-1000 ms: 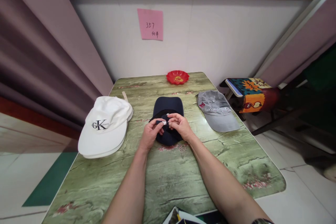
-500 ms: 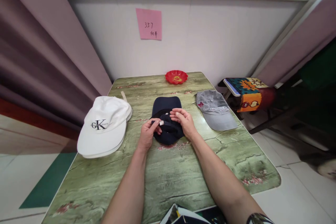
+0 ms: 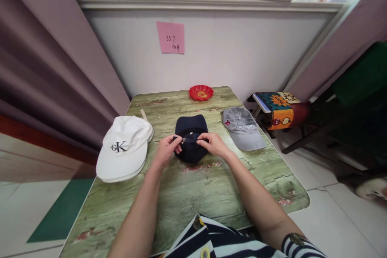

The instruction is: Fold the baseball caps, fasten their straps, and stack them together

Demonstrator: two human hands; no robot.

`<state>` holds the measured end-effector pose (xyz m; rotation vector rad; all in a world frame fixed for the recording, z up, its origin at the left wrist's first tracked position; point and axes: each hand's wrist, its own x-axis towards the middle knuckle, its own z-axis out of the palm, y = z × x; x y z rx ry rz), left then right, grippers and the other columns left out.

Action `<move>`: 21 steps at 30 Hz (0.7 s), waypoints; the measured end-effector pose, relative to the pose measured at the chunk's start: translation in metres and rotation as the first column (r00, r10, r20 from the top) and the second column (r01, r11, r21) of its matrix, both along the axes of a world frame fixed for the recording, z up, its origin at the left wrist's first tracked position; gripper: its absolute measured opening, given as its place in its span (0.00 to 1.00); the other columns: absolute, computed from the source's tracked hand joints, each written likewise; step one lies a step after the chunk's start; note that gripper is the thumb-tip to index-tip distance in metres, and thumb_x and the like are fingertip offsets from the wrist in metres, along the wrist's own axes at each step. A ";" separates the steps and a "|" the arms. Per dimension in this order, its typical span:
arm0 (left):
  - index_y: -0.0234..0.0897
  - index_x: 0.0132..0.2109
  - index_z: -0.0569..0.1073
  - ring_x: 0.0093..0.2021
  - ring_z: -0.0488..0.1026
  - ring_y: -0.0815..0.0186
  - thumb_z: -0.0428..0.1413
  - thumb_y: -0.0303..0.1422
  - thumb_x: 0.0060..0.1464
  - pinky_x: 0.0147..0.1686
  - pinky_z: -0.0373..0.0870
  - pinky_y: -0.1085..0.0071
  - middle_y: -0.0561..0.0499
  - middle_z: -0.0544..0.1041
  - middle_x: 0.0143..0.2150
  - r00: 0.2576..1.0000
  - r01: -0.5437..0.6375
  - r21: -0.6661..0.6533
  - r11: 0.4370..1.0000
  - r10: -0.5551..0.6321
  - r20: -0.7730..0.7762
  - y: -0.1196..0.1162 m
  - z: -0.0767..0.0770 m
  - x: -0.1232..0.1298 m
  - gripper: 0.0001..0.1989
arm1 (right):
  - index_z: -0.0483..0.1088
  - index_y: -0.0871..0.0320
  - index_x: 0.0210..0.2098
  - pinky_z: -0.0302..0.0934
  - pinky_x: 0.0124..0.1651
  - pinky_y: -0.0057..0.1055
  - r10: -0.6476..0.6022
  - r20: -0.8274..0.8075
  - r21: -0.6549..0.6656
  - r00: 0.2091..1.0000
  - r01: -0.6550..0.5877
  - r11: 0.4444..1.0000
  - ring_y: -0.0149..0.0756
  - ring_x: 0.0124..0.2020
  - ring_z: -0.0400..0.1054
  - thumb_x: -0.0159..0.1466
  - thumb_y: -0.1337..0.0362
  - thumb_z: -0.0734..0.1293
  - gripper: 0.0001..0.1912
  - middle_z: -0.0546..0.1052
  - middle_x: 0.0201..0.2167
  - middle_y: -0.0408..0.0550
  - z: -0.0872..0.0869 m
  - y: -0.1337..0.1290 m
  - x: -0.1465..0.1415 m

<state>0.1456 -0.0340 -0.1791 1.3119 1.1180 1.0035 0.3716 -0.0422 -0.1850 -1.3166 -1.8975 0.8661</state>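
A navy baseball cap (image 3: 192, 124) lies in the middle of the table, its brim away from me and the inside of its crown showing. Its back strap (image 3: 190, 140) stretches between my two hands. My left hand (image 3: 168, 148) pinches the left end of the strap, near a small buckle. Closed on the other end is my right hand (image 3: 215, 143), thumb against fingers. To the left sits a stack of white caps (image 3: 122, 151), the top one marked CK. On the right rests a grey cap (image 3: 242, 127), brim towards me.
A red scalloped dish (image 3: 201, 93) stands at the table's far edge, against the white wall. The green wood-patterned table (image 3: 193, 197) has rounded corners. A stool with a printed cover (image 3: 281, 109) is beyond its right side; a purple curtain (image 3: 60, 48) hangs at the left.
My right hand, loosely curled at the cap's right side before, now pinches the strap. The strap is drawn straighter across the cap. The view has tilted up slightly.
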 end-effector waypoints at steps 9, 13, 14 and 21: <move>0.33 0.31 0.75 0.25 0.73 0.68 0.64 0.38 0.47 0.30 0.71 0.72 0.48 0.78 0.26 0.997 0.049 -0.088 0.995 -0.043 0.061 0.018 0.011 -0.019 0.12 | 0.72 0.59 0.27 0.52 0.32 0.25 0.057 -0.092 -0.035 0.994 -0.061 0.998 0.29 0.27 0.64 0.65 0.56 0.62 0.16 0.75 0.25 0.42 0.009 0.021 0.000; 0.33 0.31 0.76 0.26 0.74 0.68 0.64 0.37 0.46 0.31 0.72 0.71 0.48 0.78 0.28 0.996 0.064 -0.088 0.994 -0.058 0.073 0.025 0.012 -0.027 0.11 | 0.73 0.59 0.27 0.52 0.30 0.25 0.065 -0.124 -0.096 0.990 -0.077 0.992 0.29 0.25 0.63 0.65 0.54 0.62 0.18 0.75 0.24 0.42 0.009 0.016 -0.007; 0.33 0.31 0.75 0.26 0.73 0.68 0.64 0.38 0.47 0.30 0.71 0.72 0.48 0.77 0.28 0.996 0.071 -0.084 0.994 -0.065 0.067 0.025 0.013 -0.028 0.11 | 0.73 0.59 0.28 0.52 0.30 0.25 0.058 -0.097 -0.095 0.994 -0.067 0.993 0.29 0.25 0.63 0.65 0.53 0.63 0.17 0.74 0.23 0.42 0.012 0.015 -0.010; 0.34 0.31 0.73 0.22 0.71 0.69 0.63 0.40 0.48 0.25 0.68 0.74 0.51 0.75 0.23 0.993 0.121 -0.058 0.991 -0.121 0.014 0.017 0.024 -0.021 0.13 | 0.77 0.55 0.36 0.50 0.28 0.26 0.089 0.031 -0.011 0.996 -0.089 0.996 0.29 0.25 0.65 0.60 0.53 0.69 0.13 0.77 0.26 0.42 0.033 0.019 -0.043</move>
